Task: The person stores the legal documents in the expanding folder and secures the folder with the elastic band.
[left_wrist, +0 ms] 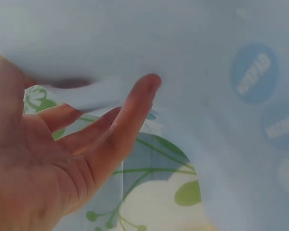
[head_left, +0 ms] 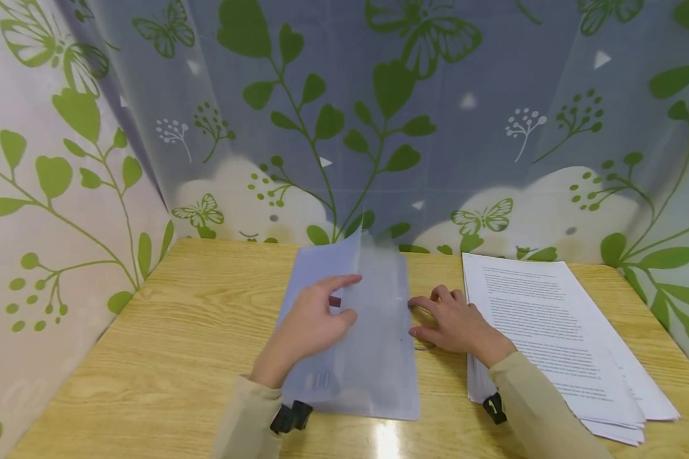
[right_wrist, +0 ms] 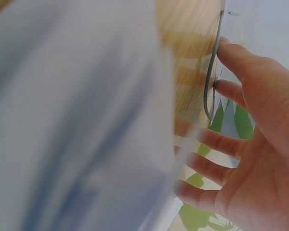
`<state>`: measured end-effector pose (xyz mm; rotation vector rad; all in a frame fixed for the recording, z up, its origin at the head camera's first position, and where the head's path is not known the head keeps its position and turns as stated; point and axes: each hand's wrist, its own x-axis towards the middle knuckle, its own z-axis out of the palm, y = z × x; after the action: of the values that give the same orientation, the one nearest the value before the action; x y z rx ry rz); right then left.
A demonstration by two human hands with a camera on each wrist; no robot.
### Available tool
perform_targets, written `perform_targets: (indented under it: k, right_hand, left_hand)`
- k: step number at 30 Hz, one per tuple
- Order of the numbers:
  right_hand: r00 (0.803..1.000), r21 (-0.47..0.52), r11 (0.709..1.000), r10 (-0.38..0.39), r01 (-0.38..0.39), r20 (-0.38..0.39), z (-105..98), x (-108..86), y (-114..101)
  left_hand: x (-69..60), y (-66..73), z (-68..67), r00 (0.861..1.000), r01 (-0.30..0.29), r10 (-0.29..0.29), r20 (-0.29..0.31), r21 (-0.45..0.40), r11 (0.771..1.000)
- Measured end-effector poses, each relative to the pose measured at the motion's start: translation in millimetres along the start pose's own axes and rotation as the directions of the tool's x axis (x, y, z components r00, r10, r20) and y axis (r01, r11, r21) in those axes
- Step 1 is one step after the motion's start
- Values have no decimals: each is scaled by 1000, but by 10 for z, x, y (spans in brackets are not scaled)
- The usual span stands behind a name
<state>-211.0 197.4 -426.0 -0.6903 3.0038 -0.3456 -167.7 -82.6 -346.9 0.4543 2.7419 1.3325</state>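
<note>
A translucent bluish plastic folder (head_left: pixel 379 382) lies on the table with a clear leaf raised near its middle. My left hand (head_left: pixel 312 315) is over the folder, index finger and thumb spread beside the raised leaf. The left wrist view shows the left hand (left_wrist: pixel 72 159) with its fingers extended against the cloudy sheet (left_wrist: pixel 192 72). At the folder's right edge, my right hand (head_left: pixel 450 319) has its fingers loosely bent. Close up, the right hand (right_wrist: pixel 265 139) has its thumb and index fingertips by a thin grey elastic cord (right_wrist: pixel 208 91). A blurred sheet (right_wrist: pixel 86 120) fills that view's left side.
To the right, a stack of printed paper (head_left: pixel 540 331) lies under the right forearm, its sheets slightly fanned. The wooden table (head_left: pixel 189 331) meets a patterned curtain (head_left: pixel 344 127) at the back and sides. Black straps circle both wrists.
</note>
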Motion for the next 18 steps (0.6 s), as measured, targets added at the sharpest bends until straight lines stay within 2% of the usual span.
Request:
perform_targets:
  k: [4,18]
  right_hand:
    - [1000,3,1000,1,-1,0,3,-3,12]
    - [1000,17,1000,1,-1,6,-31,-13,-18]
  left_hand:
    - [-7,-22,-64,1000,8,-9,-27,-24,1000]
    - [-18,-94,-209,999,12,-17,-44,-110,994]
